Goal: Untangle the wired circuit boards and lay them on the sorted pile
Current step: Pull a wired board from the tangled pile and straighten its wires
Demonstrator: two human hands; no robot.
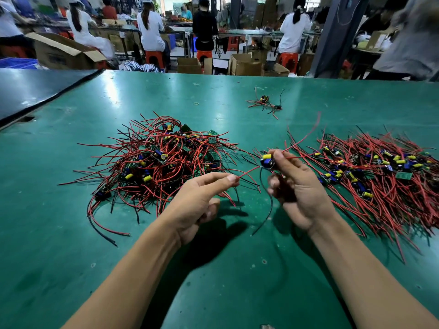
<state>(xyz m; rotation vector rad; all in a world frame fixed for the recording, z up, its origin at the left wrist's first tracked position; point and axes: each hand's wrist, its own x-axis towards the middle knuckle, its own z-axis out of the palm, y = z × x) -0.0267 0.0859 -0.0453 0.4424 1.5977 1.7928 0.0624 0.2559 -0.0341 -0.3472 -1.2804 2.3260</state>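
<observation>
A tangled heap of small circuit boards (161, 162) with red and black wires lies left of centre on the green table (237, 269). To the right lies the sorted pile (380, 172), its boards in a row and its wires fanned out. Between the two, my right hand (297, 186) holds one circuit board (268, 160) with a blue part above the table. My left hand (202, 200) pinches the end of that board's red wire (248, 171) between thumb and forefinger. A black wire hangs down from the held board.
A few loose wired boards (266, 103) lie farther back on the table, with a small rubber band (196, 103) to their left. A dark panel (35, 91) covers the table's far left corner. Beyond the far edge are cardboard boxes and seated workers.
</observation>
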